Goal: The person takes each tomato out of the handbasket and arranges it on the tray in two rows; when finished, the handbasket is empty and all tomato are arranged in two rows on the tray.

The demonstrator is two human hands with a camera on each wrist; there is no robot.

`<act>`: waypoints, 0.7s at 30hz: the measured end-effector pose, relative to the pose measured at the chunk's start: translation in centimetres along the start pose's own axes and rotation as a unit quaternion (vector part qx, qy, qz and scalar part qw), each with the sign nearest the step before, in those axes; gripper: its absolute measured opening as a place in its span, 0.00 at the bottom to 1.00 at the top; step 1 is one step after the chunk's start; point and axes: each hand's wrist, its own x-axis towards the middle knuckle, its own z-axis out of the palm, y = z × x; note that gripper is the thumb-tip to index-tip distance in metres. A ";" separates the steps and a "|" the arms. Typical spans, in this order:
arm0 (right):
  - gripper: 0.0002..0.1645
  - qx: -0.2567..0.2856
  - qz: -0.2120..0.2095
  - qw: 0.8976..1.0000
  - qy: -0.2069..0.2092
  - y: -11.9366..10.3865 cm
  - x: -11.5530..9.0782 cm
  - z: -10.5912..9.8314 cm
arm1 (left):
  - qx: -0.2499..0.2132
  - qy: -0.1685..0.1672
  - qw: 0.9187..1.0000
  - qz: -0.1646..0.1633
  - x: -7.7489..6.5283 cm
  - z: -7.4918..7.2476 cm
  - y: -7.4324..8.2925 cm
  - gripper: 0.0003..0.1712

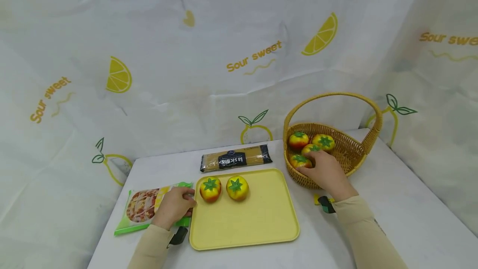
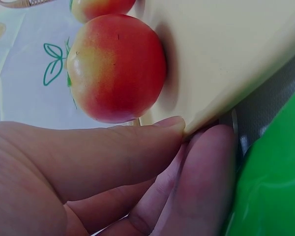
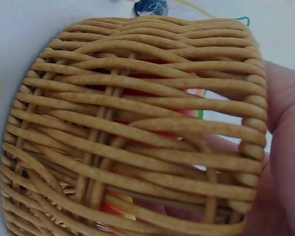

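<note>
My left hand (image 1: 174, 206) pinches the left rim of the yellow tray (image 1: 257, 223); in the left wrist view, thumb and fingers (image 2: 206, 182) meet at its edge. Two red-and-yellow tomatoes with green star-shaped tops stand on the tray: a left tomato (image 1: 210, 190) and a right tomato (image 1: 237, 188). My right hand (image 1: 328, 173) reaches over the near side of the wicker basket (image 1: 349, 157) and grips the nearest tomato (image 1: 300, 161) there. Several tomatoes lie in that basket. In the right wrist view, the woven wall (image 3: 137, 118) hides most of the fingers.
A pack of spaghetti (image 1: 237, 158) lies behind the tray. Partly beneath my left hand is a green food packet (image 1: 143, 206). The basket's tall arched handle (image 1: 332, 94) rises above its opening. A white printed cloth (image 1: 168, 123) hangs behind the table.
</note>
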 end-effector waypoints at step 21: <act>0.37 0.011 -0.005 1.000 0.010 -1.0 -0.6 -2.0 | 0.003 0.003 1.000 0.004 -0.1 0.0 0.0 0.23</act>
